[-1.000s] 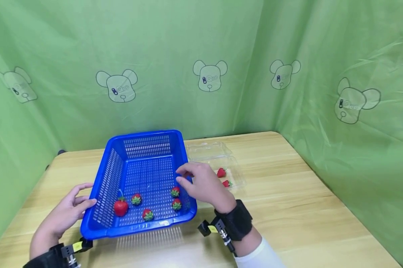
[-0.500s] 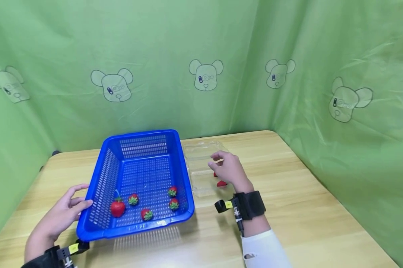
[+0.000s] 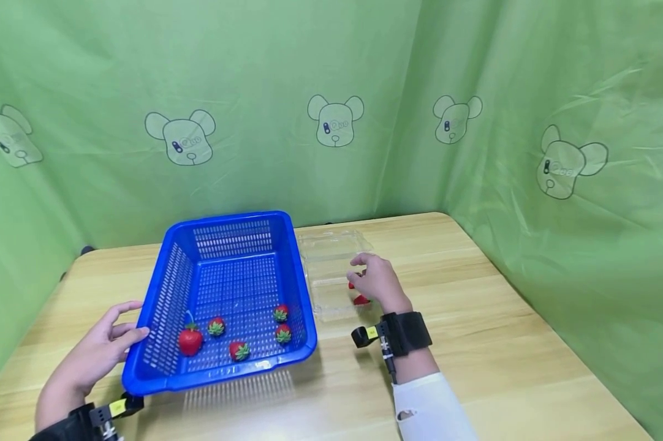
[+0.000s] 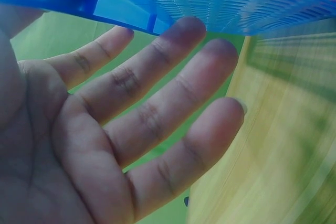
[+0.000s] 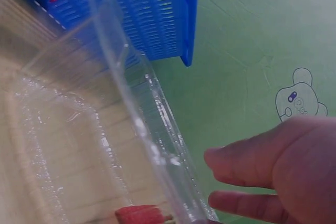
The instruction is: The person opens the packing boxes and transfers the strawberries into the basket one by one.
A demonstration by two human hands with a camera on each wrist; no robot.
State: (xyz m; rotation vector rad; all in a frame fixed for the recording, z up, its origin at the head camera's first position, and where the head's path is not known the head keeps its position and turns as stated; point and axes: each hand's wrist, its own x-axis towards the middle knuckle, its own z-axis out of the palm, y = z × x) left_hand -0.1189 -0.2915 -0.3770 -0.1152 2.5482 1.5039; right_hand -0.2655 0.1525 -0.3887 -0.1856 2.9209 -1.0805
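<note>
The blue plastic basket [image 3: 238, 288] stands left of centre, with several strawberries [image 3: 239, 350] lying toward its near side. At its left side is my left hand [image 3: 97, 355], its thumb right at the rim. In the left wrist view that hand's fingers [image 4: 194, 129] extend almost straight, their tips close under the basket. My right hand [image 3: 380, 283] hovers over the clear plastic clamshell box [image 3: 326, 282], thumb and fingers apart with nothing visible between them. Two strawberries [image 3: 361, 300] show below it, partly covered by the hand; one strawberry [image 5: 139, 214] appears inside the box in the right wrist view.
A wooden table [image 3: 475, 343] bears both containers. The box's lid [image 3: 331, 244] lies open toward the back, close beside the basket's right wall. Green cloth printed with bear heads [image 3: 336, 125] hangs behind and at both sides.
My right hand has moved right, from the basket's right rim to above the strawberries in the clear box. The left hand keeps its place at the basket.
</note>
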